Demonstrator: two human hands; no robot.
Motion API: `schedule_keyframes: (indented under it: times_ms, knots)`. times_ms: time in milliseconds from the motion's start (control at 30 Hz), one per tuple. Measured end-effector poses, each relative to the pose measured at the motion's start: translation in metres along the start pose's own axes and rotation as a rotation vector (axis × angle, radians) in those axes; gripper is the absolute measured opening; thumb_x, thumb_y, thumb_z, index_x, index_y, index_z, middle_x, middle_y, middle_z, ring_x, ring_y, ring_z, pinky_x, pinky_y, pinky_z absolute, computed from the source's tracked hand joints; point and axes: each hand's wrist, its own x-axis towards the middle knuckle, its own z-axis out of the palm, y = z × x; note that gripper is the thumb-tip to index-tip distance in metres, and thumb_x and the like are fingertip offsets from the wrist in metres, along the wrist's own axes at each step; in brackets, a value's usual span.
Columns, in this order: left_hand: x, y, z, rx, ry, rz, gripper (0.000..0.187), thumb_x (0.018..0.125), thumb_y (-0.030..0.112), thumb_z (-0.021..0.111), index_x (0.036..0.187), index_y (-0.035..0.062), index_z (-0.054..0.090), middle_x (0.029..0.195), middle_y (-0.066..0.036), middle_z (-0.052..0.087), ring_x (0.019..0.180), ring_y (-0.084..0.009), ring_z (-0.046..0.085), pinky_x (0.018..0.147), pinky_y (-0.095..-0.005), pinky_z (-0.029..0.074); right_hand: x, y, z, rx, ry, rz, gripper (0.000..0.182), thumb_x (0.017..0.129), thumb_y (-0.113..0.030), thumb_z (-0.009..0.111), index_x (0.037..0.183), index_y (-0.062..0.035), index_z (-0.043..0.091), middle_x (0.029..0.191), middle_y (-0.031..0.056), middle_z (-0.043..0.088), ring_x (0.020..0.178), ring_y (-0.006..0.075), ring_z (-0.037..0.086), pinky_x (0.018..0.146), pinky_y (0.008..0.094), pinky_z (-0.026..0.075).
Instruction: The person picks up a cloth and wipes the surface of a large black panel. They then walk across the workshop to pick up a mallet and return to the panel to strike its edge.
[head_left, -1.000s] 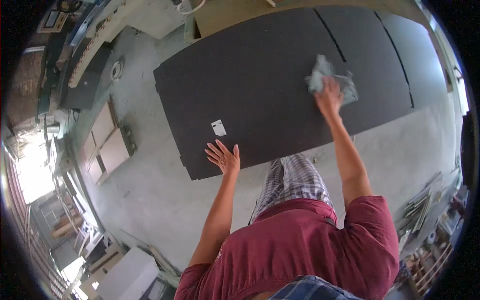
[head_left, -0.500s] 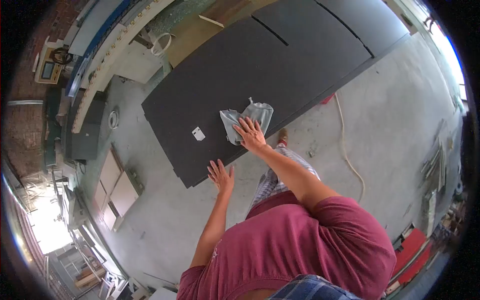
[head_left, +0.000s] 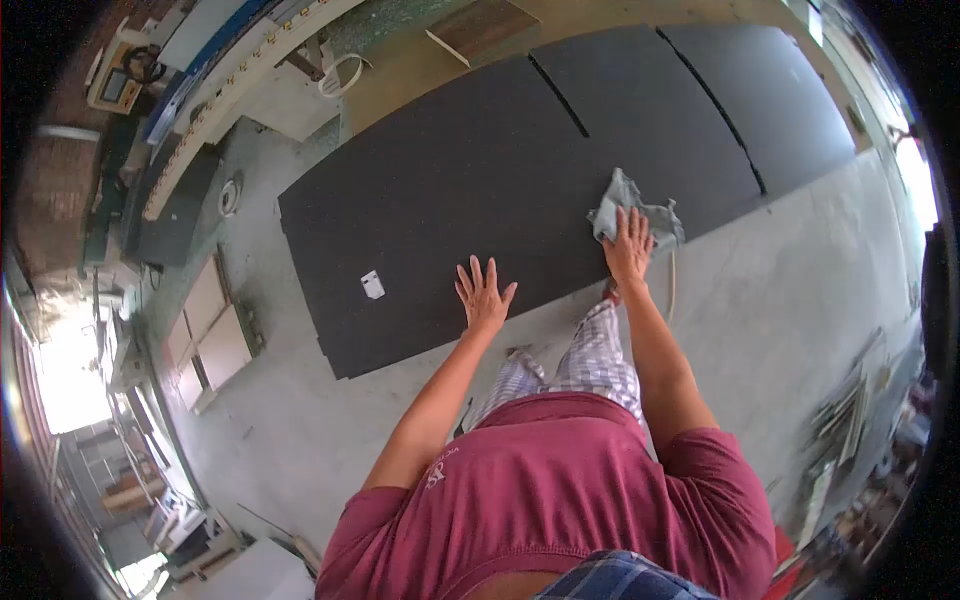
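Note:
A large dark grey panel (head_left: 430, 190) lies across the view in front of me, with one long slot and one shorter slot cut into its right part. My right hand (head_left: 628, 250) lies flat on a crumpled grey-green cloth (head_left: 618, 192) near the panel's front edge, fingers stretched out over it. Further left, my left hand (head_left: 484, 298) rests on the panel with its fingers spread and nothing in them. A small white tag with dark marks (head_left: 372, 285) lies on the panel's left part.
Behind the panel at left runs a long machine rail (head_left: 205, 130) with a control box (head_left: 113, 88) beside it. Framed boards (head_left: 222, 345) lie on the floor at left. Long strips (head_left: 848, 415) are piled at right, and a pale hose (head_left: 672, 285) shows past the panel's front edge.
My right hand has slid the cloth to the right along the panel. The left hand has moved right too, from the front edge further onto the surface. The view has shifted.

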Motion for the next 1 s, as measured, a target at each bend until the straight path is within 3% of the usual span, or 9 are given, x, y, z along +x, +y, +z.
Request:
schedule_keyframes:
  times_ms: [167, 400, 533, 633, 667, 700, 800, 833, 1000]
  knots:
    - [0.085, 0.092, 0.038, 0.061, 0.111, -0.158, 0.071, 0.089, 0.047, 0.05, 0.143, 0.0077, 0.025, 0.15, -0.024, 0.009, 0.135, -0.0502, 0.004, 0.106, -0.0629, 0.009, 0.097, 0.068, -0.006, -0.039, 0.006, 0.025, 0.075, 0.077, -0.031, 0.067, 0.142, -0.0192, 0.03, 0.148, 0.0122, 0.024, 0.137, 0.0361, 0.018, 0.108, 0.0528, 0.018]
    - [0.184, 0.226, 0.064, 0.079, 0.058, -0.092, 0.068, 0.09, 0.045, 0.047, 0.142, 0.0061, 0.027, 0.15, -0.022, 0.013, 0.137, -0.0462, 0.005, 0.107, -0.0608, 0.01, 0.26, 0.009, 0.005, 0.12, -0.13, -0.455, 0.077, 0.075, -0.028, 0.069, 0.141, -0.0236, 0.03, 0.148, 0.0113, 0.022, 0.138, 0.0353, 0.015, 0.11, 0.0537, 0.013]
    - [0.186, 0.225, 0.074, 0.111, -0.022, -0.106, 0.067, 0.092, 0.045, 0.043, 0.144, 0.0074, 0.023, 0.151, -0.019, 0.008, 0.138, -0.0438, 0.005, 0.109, -0.06, 0.008, 0.357, -0.058, 0.057, 0.073, -0.065, -0.619, 0.071, 0.079, -0.037, 0.065, 0.14, -0.0283, 0.03, 0.147, 0.01, 0.026, 0.137, 0.0341, 0.018, 0.109, 0.0556, 0.016]
    - [0.186, 0.218, 0.081, 0.149, -0.052, -0.122, 0.068, 0.092, 0.046, 0.04, 0.146, 0.0103, 0.017, 0.153, -0.016, 0.004, 0.138, -0.0423, 0.004, 0.109, -0.0595, 0.008, 0.415, -0.082, 0.078, -0.127, -0.059, -0.577, 0.066, 0.084, -0.047, 0.056, 0.142, -0.03, 0.028, 0.149, 0.0047, 0.024, 0.138, 0.0309, 0.016, 0.109, 0.0551, 0.016]
    - [0.184, 0.216, 0.08, 0.149, -0.058, -0.123, 0.068, 0.092, 0.046, 0.04, 0.146, 0.0111, 0.016, 0.153, -0.015, 0.003, 0.139, -0.042, 0.004, 0.109, -0.0594, 0.008, 0.428, -0.081, 0.074, -0.183, -0.036, -0.553, 0.063, 0.087, -0.045, 0.052, 0.142, -0.0284, 0.027, 0.149, 0.0045, 0.026, 0.138, 0.0292, 0.017, 0.107, 0.0534, 0.018]
    - [0.186, 0.214, 0.079, 0.147, -0.056, -0.119, 0.068, 0.092, 0.046, 0.039, 0.146, 0.0119, 0.015, 0.153, -0.015, 0.003, 0.139, -0.0417, 0.004, 0.109, -0.0593, 0.008, 0.44, -0.079, 0.05, -0.057, -0.241, -0.485, 0.066, 0.087, -0.039, 0.053, 0.142, -0.0126, 0.028, 0.149, 0.0086, 0.023, 0.138, 0.0311, 0.017, 0.109, 0.0524, 0.017]
    - [0.183, 0.206, 0.079, 0.132, -0.025, -0.108, 0.068, 0.092, 0.047, 0.039, 0.146, 0.0119, 0.017, 0.153, -0.015, 0.005, 0.139, -0.0416, 0.004, 0.11, -0.0591, 0.008, 0.461, -0.032, 0.026, -0.022, -0.218, -0.287, 0.067, 0.087, -0.038, 0.053, 0.143, -0.0132, 0.026, 0.15, 0.0102, 0.02, 0.138, 0.0324, 0.016, 0.11, 0.0514, 0.014]
    - [0.182, 0.205, 0.081, 0.124, -0.027, -0.104, 0.068, 0.092, 0.047, 0.039, 0.146, 0.0119, 0.017, 0.153, -0.015, 0.005, 0.139, -0.0416, 0.004, 0.11, -0.0591, 0.008, 0.483, 0.019, 0.077, -0.082, 0.119, -0.423, 0.062, 0.088, -0.046, 0.05, 0.143, -0.0277, 0.027, 0.15, 0.0045, 0.024, 0.139, 0.0291, 0.016, 0.107, 0.0534, 0.017]
    - [0.179, 0.201, 0.08, 0.121, 0.022, -0.087, 0.065, 0.092, 0.046, 0.04, 0.144, 0.0109, 0.023, 0.152, -0.016, 0.009, 0.138, -0.0424, 0.006, 0.11, -0.0584, 0.009, 0.396, 0.113, 0.033, -0.118, 0.071, -0.348, 0.064, 0.087, -0.037, 0.052, 0.144, -0.0251, 0.026, 0.149, 0.0078, 0.025, 0.136, 0.0344, 0.022, 0.104, 0.0585, 0.021]
